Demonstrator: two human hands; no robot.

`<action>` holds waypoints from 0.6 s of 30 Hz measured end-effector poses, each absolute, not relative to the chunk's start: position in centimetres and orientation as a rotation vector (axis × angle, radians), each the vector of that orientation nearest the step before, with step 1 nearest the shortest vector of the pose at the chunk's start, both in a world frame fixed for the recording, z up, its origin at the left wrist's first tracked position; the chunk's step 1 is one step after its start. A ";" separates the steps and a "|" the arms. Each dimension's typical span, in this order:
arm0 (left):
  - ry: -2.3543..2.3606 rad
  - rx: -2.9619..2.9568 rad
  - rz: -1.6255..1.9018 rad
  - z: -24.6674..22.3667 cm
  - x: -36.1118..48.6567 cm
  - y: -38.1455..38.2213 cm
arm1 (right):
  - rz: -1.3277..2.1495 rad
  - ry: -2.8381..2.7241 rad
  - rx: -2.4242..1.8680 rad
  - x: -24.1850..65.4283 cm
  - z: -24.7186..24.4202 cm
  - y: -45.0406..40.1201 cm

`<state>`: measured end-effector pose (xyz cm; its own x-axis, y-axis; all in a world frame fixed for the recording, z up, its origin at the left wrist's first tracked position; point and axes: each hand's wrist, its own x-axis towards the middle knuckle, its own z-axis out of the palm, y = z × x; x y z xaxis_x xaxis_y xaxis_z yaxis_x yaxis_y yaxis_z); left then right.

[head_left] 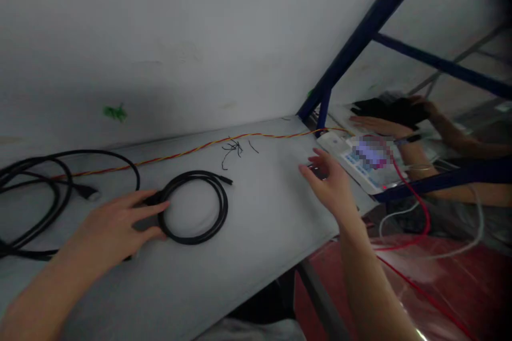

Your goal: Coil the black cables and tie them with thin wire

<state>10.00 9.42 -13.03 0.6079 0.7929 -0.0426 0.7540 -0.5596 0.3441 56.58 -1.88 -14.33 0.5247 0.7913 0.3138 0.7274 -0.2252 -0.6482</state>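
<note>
A black cable wound into a neat round coil [224, 213] lies flat on the grey table. My left hand [116, 224] reaches in from the left, its fingers spread at the coil's left edge. The fingertips touch the cable there, and one black end of it partly hides beneath them. The cable's other end, a thin plug, points right at the top of the coil. Over the table's right side hovers my right hand [330, 184], fingers apart and curved. A dark patch shows between its thumb and fingers; I cannot make it out.
Looser black cable [60, 208] with a metal-tipped plug lies at left. A red-yellow twisted wire [248, 135] runs along the back, near black ties [236, 146]. At right stand a white device [352, 162], blue frame [360, 37] and a co-worker's hands [380, 127] with black material.
</note>
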 end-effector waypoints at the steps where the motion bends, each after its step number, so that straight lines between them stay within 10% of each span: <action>1: 1.245 2.544 0.142 -12.9 10.1 9.3 | 0.179 -1.264 -1.858 54.6 -13.8 -0.8; 18: 1.234 2.516 0.002 -10.7 10.6 7.8 | 0.491 -2.092 -1.503 41.0 -15.5 7.4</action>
